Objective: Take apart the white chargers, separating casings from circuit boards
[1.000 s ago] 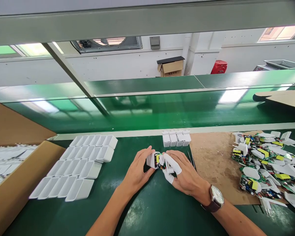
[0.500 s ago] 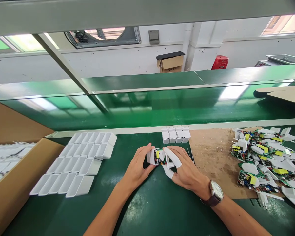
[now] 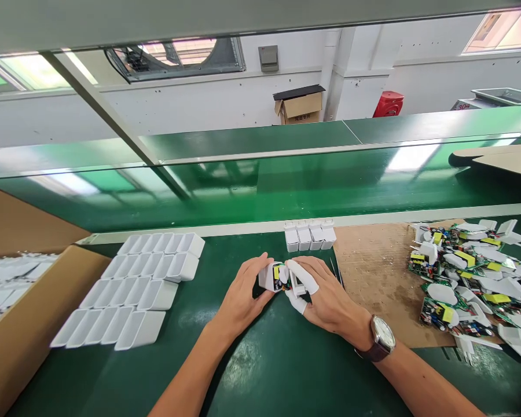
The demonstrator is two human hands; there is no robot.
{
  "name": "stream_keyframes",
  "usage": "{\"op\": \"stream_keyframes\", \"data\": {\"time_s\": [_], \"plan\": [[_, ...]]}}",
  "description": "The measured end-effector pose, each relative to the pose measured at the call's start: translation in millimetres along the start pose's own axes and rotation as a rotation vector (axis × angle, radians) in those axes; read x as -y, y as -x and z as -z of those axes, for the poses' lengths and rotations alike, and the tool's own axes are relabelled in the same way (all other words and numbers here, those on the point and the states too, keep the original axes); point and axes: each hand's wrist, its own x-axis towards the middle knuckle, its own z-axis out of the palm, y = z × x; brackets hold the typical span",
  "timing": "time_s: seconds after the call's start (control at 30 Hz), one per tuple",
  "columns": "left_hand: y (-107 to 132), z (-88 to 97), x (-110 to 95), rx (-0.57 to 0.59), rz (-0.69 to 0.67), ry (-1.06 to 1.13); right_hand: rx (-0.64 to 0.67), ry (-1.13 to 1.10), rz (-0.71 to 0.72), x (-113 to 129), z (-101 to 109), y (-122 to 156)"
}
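Note:
Between my hands, above the green table, a white plastic casing (image 3: 267, 278) and a circuit board assembly (image 3: 281, 275) meet end to end. My left hand (image 3: 246, 292) is closed round the casing, thumb below and fingers above. White covers sit on the thumb and a finger of my right hand (image 3: 325, 289), which pinches the white end piece of the board assembly. The board, with a yellow-wrapped part and small components, is partly inside the casing's mouth; how deep it reaches is hidden.
Rows of white casings (image 3: 145, 286) stand at left, beside a cardboard box (image 3: 69, 289) of white parts. Several closed white units (image 3: 310, 237) stand ahead. At right, circuit board assemblies (image 3: 473, 284) are heaped on a cardboard sheet (image 3: 369, 278). A thin dark tool (image 3: 337, 271) lies near my right hand.
The view has shifted slightly. Both hands keep the same grip, and the casing and board assembly look almost unchanged.

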Motion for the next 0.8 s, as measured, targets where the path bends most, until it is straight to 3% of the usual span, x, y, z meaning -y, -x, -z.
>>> {"op": "stream_keyframes", "data": {"time_s": [0.23, 0.4, 0.5, 0.67, 0.8], "plan": [[-1.7, -2.6, -4.3, 0.062, -0.011, 0.054, -0.019, -0.043, 0.014, -0.3, -10.4, 3.6], [2.2, -2.4, -4.0, 0.204, 0.078, 0.216, -0.075, -0.191, -0.214, 6.8, -14.8, 5.9], [1.0, -0.8, -9.3, 0.250, 0.162, 0.430, -0.105, -0.331, -0.254, 8.2, -10.4, 3.5], [-7.2, 3.2, -18.9, 0.078, 0.418, 0.798, -0.154, -0.321, -0.182, 4.1, -9.7, -2.1], [-9.8, 2.7, -18.8, 0.021, 0.557, 0.871, 0.001, -0.299, -0.024, 0.3, -20.2, 0.4]]}}
